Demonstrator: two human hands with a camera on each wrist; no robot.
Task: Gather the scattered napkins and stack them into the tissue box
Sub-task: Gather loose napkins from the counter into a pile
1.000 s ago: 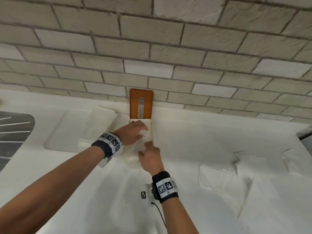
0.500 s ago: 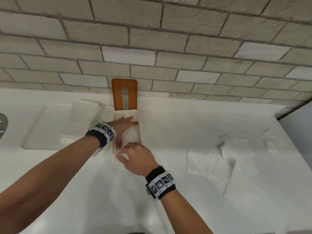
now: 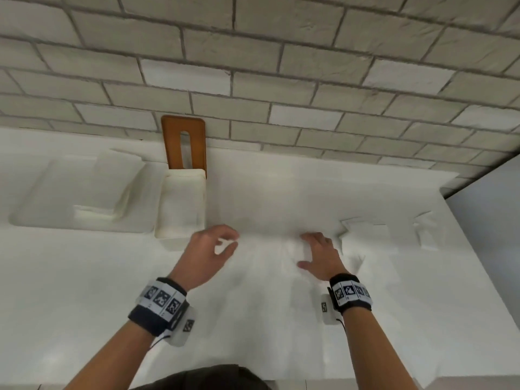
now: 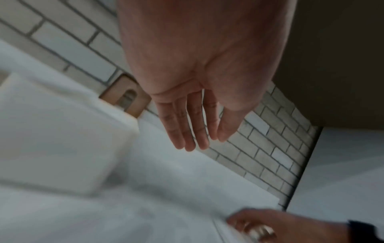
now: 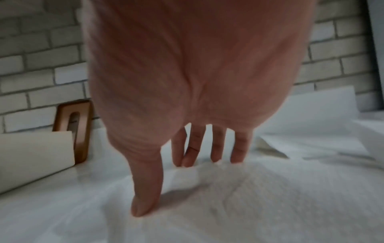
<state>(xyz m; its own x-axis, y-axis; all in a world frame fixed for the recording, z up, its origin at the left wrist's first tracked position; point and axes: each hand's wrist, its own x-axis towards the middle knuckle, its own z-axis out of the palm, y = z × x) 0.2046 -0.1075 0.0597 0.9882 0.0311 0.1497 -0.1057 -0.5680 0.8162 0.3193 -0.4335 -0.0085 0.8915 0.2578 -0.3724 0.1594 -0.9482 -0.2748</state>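
Observation:
The cream tissue box [image 3: 180, 204] stands by the wall with white napkins lying inside it. Its orange wooden lid [image 3: 184, 144] leans upright on the bricks behind. My left hand [image 3: 229, 240] hovers just right of the box, fingers relaxed and empty; the left wrist view shows its fingers [image 4: 193, 128] straight. My right hand [image 3: 304, 250] rests on a white napkin [image 3: 292, 249] on the counter, thumb and fingers [image 5: 236, 148] spread straight with their tips on the paper [image 5: 259, 197]. More scattered napkins [image 3: 365, 237] lie to the right, one [image 3: 427, 232] near the counter's end.
A shallow recessed tray [image 3: 42, 198] in the white counter lies left of the box, with a white folded sheet [image 3: 118, 175] leaning in it. The brick wall [image 3: 281, 80] closes the back. The counter ends at the right near a grey panel [image 3: 492, 220].
Both hands have left the tissue box and moved right. The right hand now touches a napkin on the counter; the left hangs empty beside the box. The head view shifted right.

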